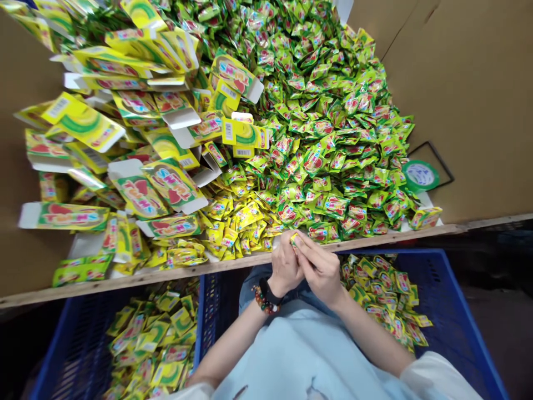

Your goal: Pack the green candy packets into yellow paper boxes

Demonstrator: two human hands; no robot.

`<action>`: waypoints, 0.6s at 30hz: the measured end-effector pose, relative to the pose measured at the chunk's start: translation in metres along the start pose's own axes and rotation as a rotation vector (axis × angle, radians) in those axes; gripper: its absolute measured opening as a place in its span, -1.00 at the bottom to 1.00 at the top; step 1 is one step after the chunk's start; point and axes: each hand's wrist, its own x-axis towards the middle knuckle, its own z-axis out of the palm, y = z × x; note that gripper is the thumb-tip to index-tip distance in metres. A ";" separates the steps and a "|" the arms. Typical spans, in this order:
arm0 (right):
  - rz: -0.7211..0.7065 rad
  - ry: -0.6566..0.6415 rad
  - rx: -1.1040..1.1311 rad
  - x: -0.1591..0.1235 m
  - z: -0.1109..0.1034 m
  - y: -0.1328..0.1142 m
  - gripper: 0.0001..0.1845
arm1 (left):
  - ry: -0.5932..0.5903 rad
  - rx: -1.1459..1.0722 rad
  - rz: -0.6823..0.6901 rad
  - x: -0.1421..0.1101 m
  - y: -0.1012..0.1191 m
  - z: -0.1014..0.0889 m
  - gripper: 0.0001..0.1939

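Yellow-green foil sachet (293, 239) pinched at the fingertips of left hand (285, 265) and right hand (320, 271), both grips nearly closed on it. Loose foil sachet heap (325, 111) just ahead of the grips; blue plastic crate (453, 311) beneath. Maintain light, even fingertip pressure.

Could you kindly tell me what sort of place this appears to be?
It looks like a hand-packing workshop: heaps of green-yellow foil sachets fill a cardboard-lined bench, printed cartons lie beside them, and blue plastic crates hold more sachets below the left hand and right hand.
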 end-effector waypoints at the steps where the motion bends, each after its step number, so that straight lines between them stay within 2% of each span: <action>1: 0.007 -0.002 0.002 0.000 0.000 -0.001 -0.56 | -0.026 -0.004 0.006 0.000 0.002 0.000 -0.49; 4: -0.019 -0.030 0.030 -0.004 -0.011 0.000 -0.56 | -0.128 -0.026 0.054 0.003 0.007 -0.006 -0.40; 7: 0.061 0.000 -0.010 -0.020 -0.056 0.009 -0.61 | -0.188 0.007 0.141 0.011 0.008 -0.023 -0.25; 8: 0.146 0.016 -0.066 -0.027 -0.076 0.014 -0.64 | -0.156 0.059 0.133 0.015 0.006 -0.032 -0.25; 10: 0.312 -0.019 -0.247 -0.039 -0.114 0.026 -0.72 | -0.017 0.230 0.035 0.025 -0.003 -0.053 -0.39; 12: 0.383 -0.037 -0.414 -0.042 -0.130 0.037 -0.81 | 0.088 0.409 -0.090 0.035 -0.018 -0.073 -0.54; 14: 0.358 -0.043 -0.401 -0.030 -0.115 0.041 -0.78 | 0.079 0.503 -0.144 0.043 -0.035 -0.087 -0.62; 16: 0.263 -0.028 -0.323 -0.003 -0.074 0.041 -0.74 | 0.048 0.514 -0.154 0.050 -0.049 -0.093 -0.68; 18: 0.175 0.023 -0.409 0.030 -0.025 0.037 -0.68 | 0.064 0.477 -0.160 0.055 -0.055 -0.094 -0.70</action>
